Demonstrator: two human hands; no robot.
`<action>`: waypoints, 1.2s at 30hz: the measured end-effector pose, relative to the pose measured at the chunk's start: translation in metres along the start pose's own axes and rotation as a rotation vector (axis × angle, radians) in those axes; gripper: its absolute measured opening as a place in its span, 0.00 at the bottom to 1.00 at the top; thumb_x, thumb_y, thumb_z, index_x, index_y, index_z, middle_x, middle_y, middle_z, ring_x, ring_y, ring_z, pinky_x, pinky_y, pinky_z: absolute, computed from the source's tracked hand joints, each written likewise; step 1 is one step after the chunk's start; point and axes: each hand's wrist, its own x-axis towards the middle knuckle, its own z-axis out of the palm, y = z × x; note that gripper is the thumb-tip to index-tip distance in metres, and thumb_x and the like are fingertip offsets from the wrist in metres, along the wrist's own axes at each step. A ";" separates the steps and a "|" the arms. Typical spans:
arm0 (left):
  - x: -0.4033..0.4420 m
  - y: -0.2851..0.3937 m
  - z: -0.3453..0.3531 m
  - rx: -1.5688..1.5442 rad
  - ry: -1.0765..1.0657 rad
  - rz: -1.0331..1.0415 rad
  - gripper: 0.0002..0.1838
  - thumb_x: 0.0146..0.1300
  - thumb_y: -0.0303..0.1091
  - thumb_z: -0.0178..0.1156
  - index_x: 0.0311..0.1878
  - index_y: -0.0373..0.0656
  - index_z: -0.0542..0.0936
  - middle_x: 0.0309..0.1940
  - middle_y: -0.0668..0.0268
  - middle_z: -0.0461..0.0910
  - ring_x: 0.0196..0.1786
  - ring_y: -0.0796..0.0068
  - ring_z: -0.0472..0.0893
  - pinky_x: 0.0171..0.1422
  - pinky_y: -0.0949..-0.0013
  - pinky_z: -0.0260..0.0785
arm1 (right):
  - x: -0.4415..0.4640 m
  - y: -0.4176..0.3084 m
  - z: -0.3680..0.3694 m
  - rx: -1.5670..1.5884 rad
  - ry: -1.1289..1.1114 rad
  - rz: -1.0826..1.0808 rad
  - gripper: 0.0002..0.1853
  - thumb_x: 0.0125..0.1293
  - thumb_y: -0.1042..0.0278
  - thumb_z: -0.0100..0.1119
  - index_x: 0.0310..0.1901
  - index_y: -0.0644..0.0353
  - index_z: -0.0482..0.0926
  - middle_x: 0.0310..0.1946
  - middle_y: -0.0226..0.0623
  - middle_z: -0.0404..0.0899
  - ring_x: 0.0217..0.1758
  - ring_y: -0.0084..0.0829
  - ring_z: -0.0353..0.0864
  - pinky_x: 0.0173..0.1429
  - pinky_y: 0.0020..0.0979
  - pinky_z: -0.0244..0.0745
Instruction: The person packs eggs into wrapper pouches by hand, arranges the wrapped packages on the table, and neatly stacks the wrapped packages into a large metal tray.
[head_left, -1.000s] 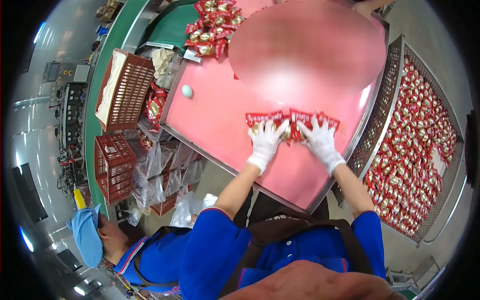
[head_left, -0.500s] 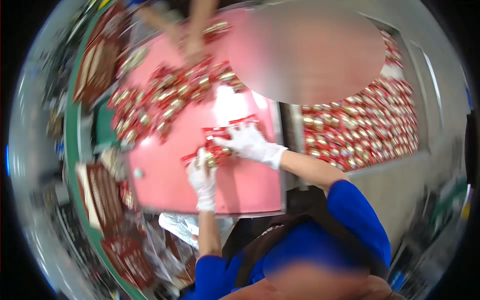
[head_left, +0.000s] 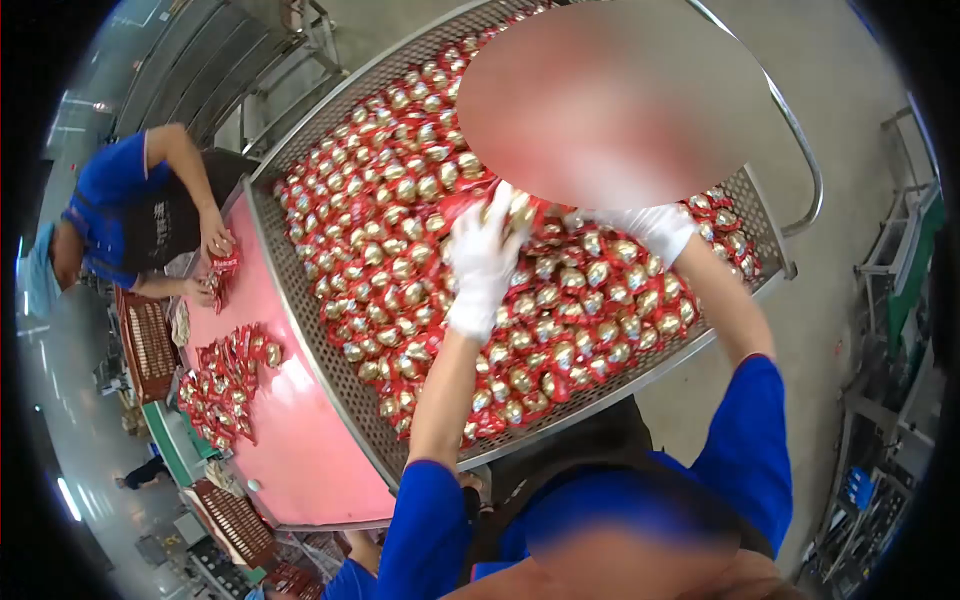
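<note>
My left hand, in a white glove, is over a large perforated metal tray heaped with red and gold wrapped packets. Its fingers are closed around a red-and-gold packet, partly covered by the blurred oval. My right hand, also gloved, reaches over the tray's right part. The blur hides its fingers, and whether it holds anything does not show.
Left of the tray is a pink table with a pile of packets. A co-worker in blue handles packets at its far side. Brown crates stand along the table's left. A metal handle rail curves at the tray's right.
My view has swung right, from the pink table to the tray. Both hands have moved from the packets on the table to over the tray.
</note>
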 end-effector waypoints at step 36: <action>0.171 0.046 0.228 0.089 -0.486 -0.331 0.47 0.55 0.74 0.60 0.77 0.66 0.65 0.72 0.54 0.67 0.79 0.42 0.53 0.75 0.18 0.34 | 0.020 0.243 0.053 -0.315 -0.588 0.298 0.49 0.59 0.33 0.65 0.78 0.38 0.56 0.75 0.42 0.61 0.76 0.52 0.60 0.72 0.71 0.53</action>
